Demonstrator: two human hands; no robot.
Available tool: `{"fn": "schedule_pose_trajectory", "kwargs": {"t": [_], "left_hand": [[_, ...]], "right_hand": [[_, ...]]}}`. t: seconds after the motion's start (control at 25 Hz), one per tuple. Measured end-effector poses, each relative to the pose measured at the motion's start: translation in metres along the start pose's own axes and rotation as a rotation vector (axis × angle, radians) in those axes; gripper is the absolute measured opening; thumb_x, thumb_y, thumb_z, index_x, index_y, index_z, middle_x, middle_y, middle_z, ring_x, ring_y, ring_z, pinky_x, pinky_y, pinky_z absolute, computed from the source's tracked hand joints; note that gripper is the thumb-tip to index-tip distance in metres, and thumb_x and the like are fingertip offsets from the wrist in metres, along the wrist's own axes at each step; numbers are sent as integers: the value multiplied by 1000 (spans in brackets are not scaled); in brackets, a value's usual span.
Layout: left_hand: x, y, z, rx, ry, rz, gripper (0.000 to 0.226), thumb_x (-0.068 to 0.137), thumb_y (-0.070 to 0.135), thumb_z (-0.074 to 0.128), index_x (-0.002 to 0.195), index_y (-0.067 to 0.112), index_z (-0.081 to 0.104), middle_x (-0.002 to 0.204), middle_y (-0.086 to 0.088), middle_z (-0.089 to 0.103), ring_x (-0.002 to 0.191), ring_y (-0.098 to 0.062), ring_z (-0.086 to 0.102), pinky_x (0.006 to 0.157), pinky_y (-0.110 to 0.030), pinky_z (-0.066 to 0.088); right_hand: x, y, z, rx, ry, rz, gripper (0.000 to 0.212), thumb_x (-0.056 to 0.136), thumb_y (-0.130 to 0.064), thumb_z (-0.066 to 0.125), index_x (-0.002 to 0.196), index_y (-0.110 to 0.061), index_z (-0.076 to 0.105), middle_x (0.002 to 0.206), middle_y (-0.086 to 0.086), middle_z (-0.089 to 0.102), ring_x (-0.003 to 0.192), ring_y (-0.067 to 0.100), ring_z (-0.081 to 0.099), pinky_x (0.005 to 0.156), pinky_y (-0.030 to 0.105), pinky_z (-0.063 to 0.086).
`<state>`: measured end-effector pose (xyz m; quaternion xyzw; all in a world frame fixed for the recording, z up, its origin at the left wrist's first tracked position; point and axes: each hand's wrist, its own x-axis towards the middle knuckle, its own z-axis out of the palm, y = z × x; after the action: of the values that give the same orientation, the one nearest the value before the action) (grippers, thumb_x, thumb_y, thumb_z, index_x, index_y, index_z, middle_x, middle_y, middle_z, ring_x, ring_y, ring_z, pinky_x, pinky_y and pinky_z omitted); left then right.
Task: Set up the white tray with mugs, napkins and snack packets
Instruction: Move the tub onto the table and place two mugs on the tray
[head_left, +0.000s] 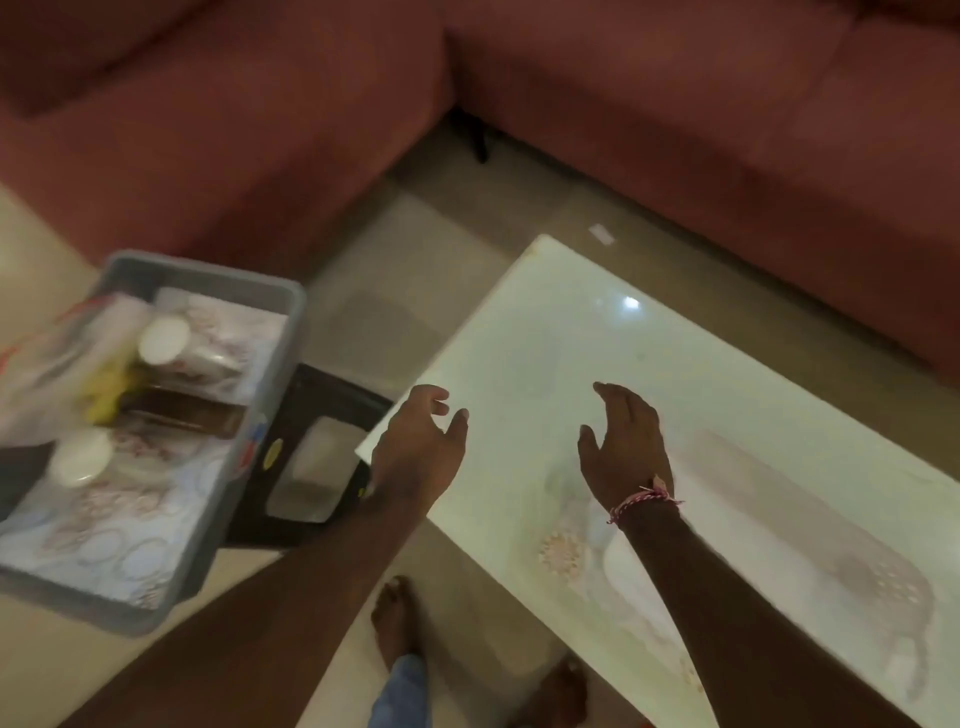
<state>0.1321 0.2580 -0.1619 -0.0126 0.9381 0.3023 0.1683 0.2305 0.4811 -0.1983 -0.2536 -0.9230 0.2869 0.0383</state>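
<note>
Hovering over the near-left end of the white worktop, both hands are empty with fingers spread. The left hand sits above the worktop's left corner, grip open, thumb and fingers loosely curled, holding nothing. The right hand hangs further in over the worktop, grip open too, palm facing left, a red-and-white thread band on the wrist. The hands are apart from each other, and whether either touches the surface cannot be told.

The worktop is glossy, with a faint deer print toward its right end and a light reflection near the far edge. No item stands on it.

The task's items are off the worktop, to its left, in a grey bin. The bin is blurred. It holds two white mugs seen from above, one near the bin's far end and one nearer the middle, a patterned white sheet or tray under them, a brown packet between the mugs, something yellow beside it, and clear plastic bags at the bin's left edge. Napkins cannot be made out for certain.

A dark stool or stand sits between bin and worktop, just beside the worktop's left corner. Bare feet stand on the tiled floor at the near edge. A reddish sofa wraps the far side.
</note>
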Motion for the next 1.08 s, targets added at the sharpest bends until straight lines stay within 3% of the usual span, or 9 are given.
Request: {"fn": "schedule_pose_trajectory", "kwargs": {"t": [0.16, 0.32, 0.44, 0.56, 0.68, 0.76, 0.88, 0.96, 1.08], "left_hand": [[33, -66, -95, -49, 207, -91, 26, 96, 48, 63, 120, 37, 59, 112, 15, 74, 103, -18, 73, 91, -43, 60], [54, -135, -171, -14, 338, -143, 26, 100, 43, 61, 124, 34, 59, 112, 17, 65, 107, -16, 70, 91, -38, 59], [60, -175, -210, -75, 453, -230, 20, 101, 43, 58, 118, 32, 59, 108, 10, 71, 99, -19, 70, 84, -38, 58], [71, -225, -252, -82, 734, -242, 17, 103, 39, 61, 113, 27, 56, 103, 4, 66, 95, -21, 64, 79, -43, 57], [99, -293, -292, 158, 938, -324, 22, 103, 31, 59, 117, 14, 61, 108, -9, 64, 96, -32, 61, 79, -49, 52], [127, -334, -313, 241, 847, -453, 38, 100, 36, 60, 128, 10, 65, 122, -15, 66, 110, -40, 62, 87, -52, 52], [160, -361, -332, 106, 411, -576, 61, 101, 53, 49, 143, 9, 60, 139, -20, 65, 126, -45, 62, 103, -53, 50], [174, -365, -332, 36, 220, -583, 71, 99, 63, 42, 144, 11, 59, 140, -20, 66, 128, -44, 63, 108, -51, 51], [180, -362, -320, 43, 280, -623, 62, 96, 59, 52, 135, 13, 65, 132, -17, 67, 124, -44, 63, 105, -53, 51]], "right_hand": [[42, -139, 51, 25, -102, -245, 53, 89, -18, 65, 141, -19, 52, 141, 4, 57, 131, 27, 49, 106, 45, 48], [66, -260, 101, 36, -207, -457, 50, 88, -17, 67, 137, -18, 56, 139, 5, 59, 129, 28, 51, 103, 45, 51], [74, -319, 141, 47, -264, -518, 47, 87, -16, 67, 134, -16, 59, 135, 8, 60, 125, 30, 52, 102, 47, 51], [65, -362, 189, 52, -259, -418, 45, 83, -20, 77, 124, -13, 59, 125, 12, 57, 114, 37, 57, 93, 50, 54], [43, -382, 227, 64, -194, -79, 65, 74, -23, 85, 124, -7, 47, 125, 21, 48, 103, 50, 59, 84, 54, 52], [32, -386, 246, 87, -160, 96, 78, 72, -20, 86, 130, -5, 37, 127, 25, 43, 99, 55, 58, 80, 57, 54], [27, -387, 259, 159, -78, 194, 76, 73, -2, 77, 135, -4, 33, 130, 27, 38, 98, 53, 55, 79, 59, 57], [30, -387, 263, 216, -40, 226, 71, 75, 7, 66, 138, -1, 34, 133, 29, 39, 99, 51, 55, 83, 58, 56], [34, -387, 261, 281, -82, 323, 65, 81, 7, 59, 139, -2, 32, 133, 30, 49, 106, 49, 59, 90, 51, 54]]}}
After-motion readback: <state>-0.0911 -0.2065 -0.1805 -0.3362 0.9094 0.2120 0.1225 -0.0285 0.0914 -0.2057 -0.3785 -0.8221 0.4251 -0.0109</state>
